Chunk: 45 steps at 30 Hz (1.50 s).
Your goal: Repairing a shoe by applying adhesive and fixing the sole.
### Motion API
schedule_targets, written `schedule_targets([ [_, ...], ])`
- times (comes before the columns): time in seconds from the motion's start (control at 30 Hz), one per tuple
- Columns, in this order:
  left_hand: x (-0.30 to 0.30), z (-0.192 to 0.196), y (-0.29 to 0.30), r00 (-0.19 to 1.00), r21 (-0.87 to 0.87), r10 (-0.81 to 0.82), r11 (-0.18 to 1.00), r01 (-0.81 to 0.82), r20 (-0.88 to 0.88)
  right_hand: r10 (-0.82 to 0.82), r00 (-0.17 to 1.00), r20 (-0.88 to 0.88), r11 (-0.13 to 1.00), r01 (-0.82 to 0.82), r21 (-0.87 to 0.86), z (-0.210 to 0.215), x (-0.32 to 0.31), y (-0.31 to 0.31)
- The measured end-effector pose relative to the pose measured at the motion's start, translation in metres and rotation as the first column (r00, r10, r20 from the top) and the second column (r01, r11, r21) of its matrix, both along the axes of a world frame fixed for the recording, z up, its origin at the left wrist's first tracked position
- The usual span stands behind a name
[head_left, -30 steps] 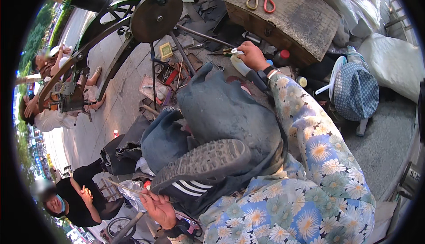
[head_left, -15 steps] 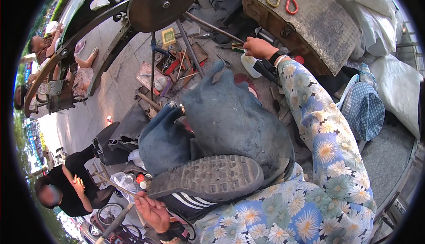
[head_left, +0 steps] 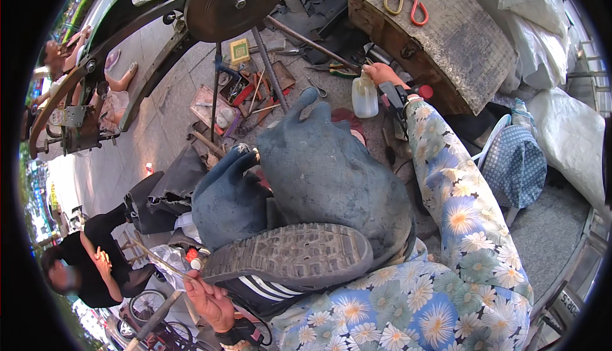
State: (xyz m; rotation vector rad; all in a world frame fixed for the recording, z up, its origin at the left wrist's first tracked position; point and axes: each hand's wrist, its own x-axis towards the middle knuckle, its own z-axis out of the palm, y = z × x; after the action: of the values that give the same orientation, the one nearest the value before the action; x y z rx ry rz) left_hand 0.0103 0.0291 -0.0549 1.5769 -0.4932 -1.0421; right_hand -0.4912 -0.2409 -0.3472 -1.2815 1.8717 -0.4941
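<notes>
A black shoe with white side stripes rests sole up across my lap, its worn grey sole (head_left: 290, 255) facing me. My left hand (head_left: 210, 303) is beside one end of the shoe, fingers pinched on a thin stick (head_left: 159, 260) that slants up to the left. Farther off, my right hand (head_left: 384, 76) is closed around the neck of a translucent white plastic bottle (head_left: 365, 99). The bottle hangs upright beneath the fingers, near the wooden box. Dark blue-grey cloth (head_left: 331, 172) covers my knees.
A wooden box (head_left: 440, 32) at the far right carries scissors (head_left: 408, 2). Hand tools and trays (head_left: 245, 90) lie on the paving beyond my knees. An iron machine with a wheel (head_left: 236, 4) stands at upper left. A seated person (head_left: 89, 262) is at left; a patterned blue hat (head_left: 513, 163) lies right.
My right hand has shifted slightly right and closed on the bottle's neck, and more of the bottle now shows. My left hand keeps its hold on the stick. The whole view has shifted slightly.
</notes>
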Motion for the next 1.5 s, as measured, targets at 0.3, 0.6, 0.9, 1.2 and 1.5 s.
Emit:
schedule_targets([
  [0.3, 0.015, -0.012, 0.008, 0.999, 0.019, 0.037, 0.999, -0.038, 0.030, -0.621, 0.285, 0.730, 0.735, 0.535, 0.416, 0.000, 0.009, 0.027],
  [0.6, 0.016, -0.013, 0.009, 0.999, 0.016, 0.034, 0.999, -0.034, 0.005, -0.490, 0.626, 0.607, 0.871, 0.383, 0.308, 0.026, -0.004, 0.031],
  [0.9, 0.007, -0.013, 0.003, 1.000, -0.017, 0.031, 0.999, -0.031, 0.003, -0.335, 0.412, 0.848, 0.849, 0.522, 0.081, 0.150, -0.041, 0.000],
  [1.2, 0.016, -0.021, 0.007, 0.997, -0.022, 0.049, 0.998, -0.051, -0.058, -0.383, 0.757, -0.530, 0.922, 0.275, -0.275, 0.080, -0.173, 0.112],
  [1.5, 0.014, -0.016, 0.006, 0.999, -0.022, 0.035, 0.999, -0.035, -0.028, -0.407, 0.823, -0.396, 0.766, 0.071, -0.639, 0.097, -0.063, 0.091],
])
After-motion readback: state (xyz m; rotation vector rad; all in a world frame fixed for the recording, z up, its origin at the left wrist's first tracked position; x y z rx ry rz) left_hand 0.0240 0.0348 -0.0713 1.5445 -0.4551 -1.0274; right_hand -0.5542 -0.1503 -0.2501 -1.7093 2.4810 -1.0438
